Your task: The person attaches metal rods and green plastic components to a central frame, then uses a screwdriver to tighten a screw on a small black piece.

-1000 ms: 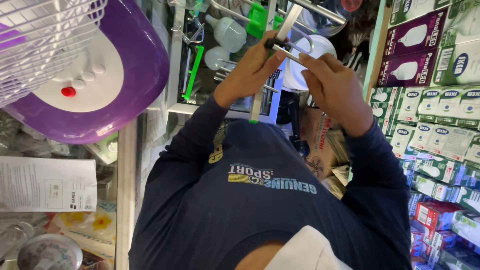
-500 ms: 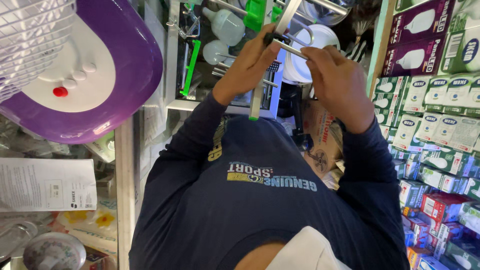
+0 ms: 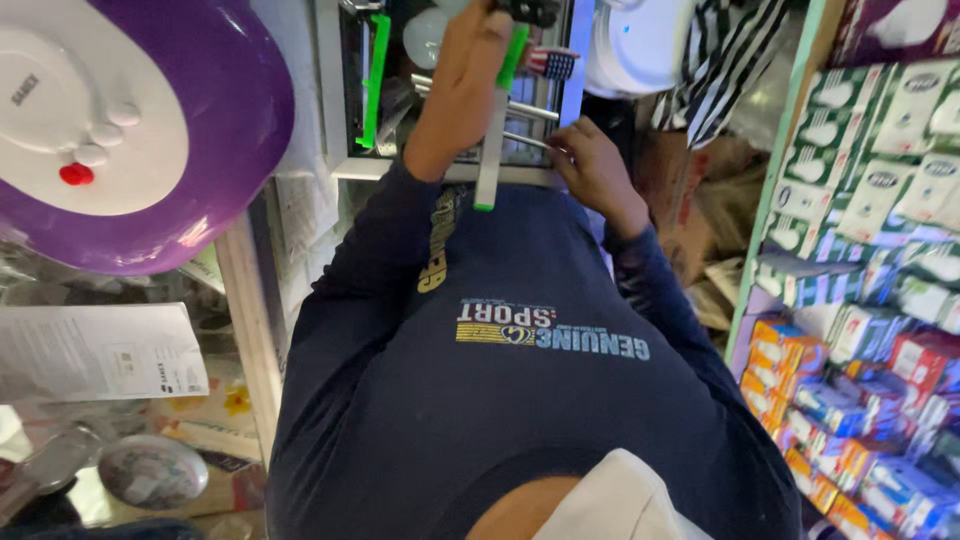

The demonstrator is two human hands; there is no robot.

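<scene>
— Over on the left, what is sitting up there, taking up so much room?

— That is a big purple appliance with a white face [image 3: 230, 130] and a red button, and it is hanging over the glass surface [image 3: 250, 290]. Opposite it, a green-edged shelf [image 3: 765, 200] is carrying rows of small boxes [image 3: 850, 330]: white and green ones higher up, orange, blue and red ones lower down.

— And the person in the navy top?

— Both arms are reaching forward into a metal-framed display rack [image 3: 335, 110] between the two. A white round plate [image 3: 640, 45] is showing just above the rack to the right, and a printed paper sheet [image 3: 95, 350] is lying under the glass on the left.

— What is the left hand doing?

— The left hand [image 3: 470, 70] is closing around the upper part of a long white strip with green ends [image 3: 490, 140]. The strip is hanging nearly upright, its lower tip ending in front of the rack's bottom rail. A second, all-green strip [image 3: 375, 80] is hanging inside the rack, apart from the hand.

— The right one?

— The right hand [image 3: 595, 170] is sitting lower, its fingers bending onto the near end of a thin metal rod [image 3: 525, 140] that is sticking out of the rack, just beside the white strip. Whether it is really gripping the rod, I cannot tell.
</scene>
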